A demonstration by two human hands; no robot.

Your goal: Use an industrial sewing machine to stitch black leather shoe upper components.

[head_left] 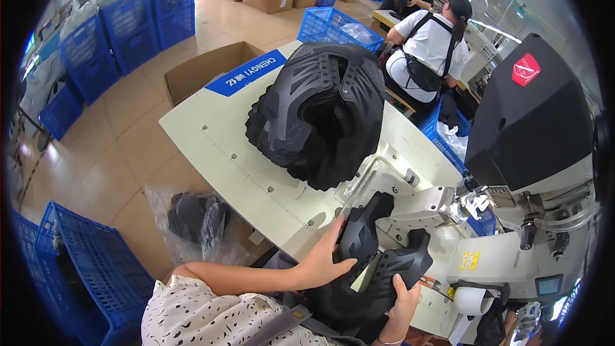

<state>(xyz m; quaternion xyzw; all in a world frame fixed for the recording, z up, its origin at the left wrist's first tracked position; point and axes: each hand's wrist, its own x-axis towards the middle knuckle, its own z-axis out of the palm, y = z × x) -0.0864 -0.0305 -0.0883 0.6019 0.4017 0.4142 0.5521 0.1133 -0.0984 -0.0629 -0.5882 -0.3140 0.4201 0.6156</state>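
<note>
In front of me a black moulded piece, U-shaped like a shoe upper [410, 263], lies at the near edge of the sewing machine's table. My left hand [323, 261] grips its left arm, thumb on top and fingers along the far-left side. On the right arm's near end, my right hand [403, 304] presses with the thumb over the surface; its other fingers are partly hidden beneath. A pale strip [366, 274] shows in the gap between the two arms. Beyond my hands stands a thick curved stack of similar black shoe uppers [307, 96].
The black-headed sewing machine [532, 115] rises at the right, its metal arm [419, 205] close past the piece. A paper roll [473, 301] hangs lower right. Blue crates [96, 263] and a plastic bag [195, 221] lie left. Two people [426, 51] work beyond.
</note>
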